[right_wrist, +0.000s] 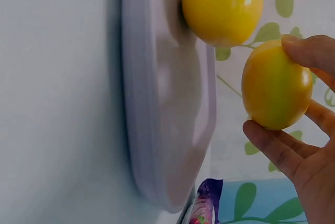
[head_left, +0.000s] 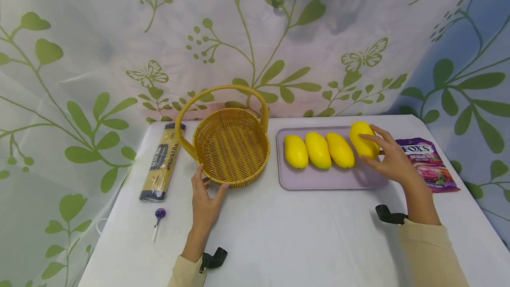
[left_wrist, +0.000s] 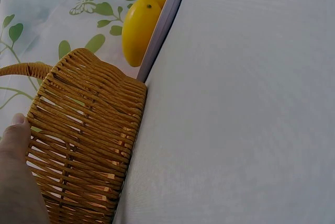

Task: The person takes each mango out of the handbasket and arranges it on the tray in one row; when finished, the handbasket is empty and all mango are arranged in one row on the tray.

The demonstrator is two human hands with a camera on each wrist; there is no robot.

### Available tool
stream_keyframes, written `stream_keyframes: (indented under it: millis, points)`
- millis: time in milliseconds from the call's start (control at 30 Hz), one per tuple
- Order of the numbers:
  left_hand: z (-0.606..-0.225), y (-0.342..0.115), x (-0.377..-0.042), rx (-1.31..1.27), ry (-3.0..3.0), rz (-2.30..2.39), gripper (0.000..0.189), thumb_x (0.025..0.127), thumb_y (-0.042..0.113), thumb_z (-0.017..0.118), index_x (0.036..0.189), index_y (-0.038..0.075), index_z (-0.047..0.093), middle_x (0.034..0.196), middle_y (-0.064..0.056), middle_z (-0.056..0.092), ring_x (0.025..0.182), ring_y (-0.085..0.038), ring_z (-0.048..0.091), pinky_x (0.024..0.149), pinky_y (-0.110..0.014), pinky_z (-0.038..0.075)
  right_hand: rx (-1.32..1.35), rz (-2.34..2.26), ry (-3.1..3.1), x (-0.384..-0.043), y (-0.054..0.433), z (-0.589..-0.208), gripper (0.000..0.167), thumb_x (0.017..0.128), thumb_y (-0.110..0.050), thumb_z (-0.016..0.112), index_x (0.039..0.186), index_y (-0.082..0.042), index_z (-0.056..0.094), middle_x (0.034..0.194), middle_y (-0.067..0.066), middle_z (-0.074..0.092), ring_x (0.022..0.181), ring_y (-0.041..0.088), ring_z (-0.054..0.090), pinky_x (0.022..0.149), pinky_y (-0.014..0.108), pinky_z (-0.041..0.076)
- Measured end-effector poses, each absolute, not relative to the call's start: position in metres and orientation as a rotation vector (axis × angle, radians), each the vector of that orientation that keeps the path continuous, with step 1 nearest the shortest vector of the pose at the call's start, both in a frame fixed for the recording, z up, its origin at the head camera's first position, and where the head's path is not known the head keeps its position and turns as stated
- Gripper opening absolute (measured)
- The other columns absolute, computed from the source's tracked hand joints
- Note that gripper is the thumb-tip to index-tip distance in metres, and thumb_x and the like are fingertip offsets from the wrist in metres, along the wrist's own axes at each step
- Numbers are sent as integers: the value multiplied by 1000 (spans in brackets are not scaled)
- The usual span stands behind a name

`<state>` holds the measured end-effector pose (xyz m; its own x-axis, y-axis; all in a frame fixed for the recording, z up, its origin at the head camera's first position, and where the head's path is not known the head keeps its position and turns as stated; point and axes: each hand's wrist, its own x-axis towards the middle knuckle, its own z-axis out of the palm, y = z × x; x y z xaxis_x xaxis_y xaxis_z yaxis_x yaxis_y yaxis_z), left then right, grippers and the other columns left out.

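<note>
A wicker basket [head_left: 231, 149] with a tall arched handle stands at centre left, nothing inside it. My left hand [head_left: 205, 203] holds its near-left rim, with the thumb [left_wrist: 15, 130] against the woven side in the left wrist view. My right hand [head_left: 392, 158] grips a yellow mango [head_left: 364, 141] between thumb and fingers. In the right wrist view that mango [right_wrist: 277, 85] hangs clear of the lilac tray [right_wrist: 152, 103]. Three more mangoes [head_left: 318, 149] lie side by side on the tray [head_left: 330, 183]; one mango [left_wrist: 141, 30] shows large in the left wrist view.
A pack of spaghetti [head_left: 162, 163] lies left of the basket, with a purple-wrapped lollipop [head_left: 159, 220] in front of it. A Fox's candy bag [head_left: 430, 165] lies right of the tray. A leaf-patterned curtain [head_left: 255, 34] rises behind the white table [head_left: 287, 234].
</note>
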<state>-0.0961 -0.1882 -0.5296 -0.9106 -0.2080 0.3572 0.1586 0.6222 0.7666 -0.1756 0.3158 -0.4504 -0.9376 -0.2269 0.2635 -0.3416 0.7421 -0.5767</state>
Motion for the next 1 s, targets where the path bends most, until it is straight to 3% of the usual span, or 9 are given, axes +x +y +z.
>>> stream_keyframes:
  millis: [367,667,1000]
  points:
    - [-530,-188,-96,36,-2425,-1213,89,87,38,73,156,17,20,149,-10,35,121,-26,52,95,-45,48,417,954,-2950,-175,321,-461,58,88,-16,73,140,-9,50,161,20,17,130,57,33,93,71,39]
    - [-531,-188,-96,36,-2421,-1215,89,87,38,73,156,17,20,149,-10,36,121,-26,52,94,-45,48,410,934,-3006,-176,321,-462,60,87,-16,74,141,-9,49,161,22,14,134,58,27,96,76,31]
    - [-528,-187,-95,41,-2422,-1221,89,87,37,73,156,18,19,149,-12,36,120,-27,52,94,-45,48,346,912,-3118,-178,317,-459,65,89,-26,73,146,-10,45,162,21,9,137,58,22,100,76,25]
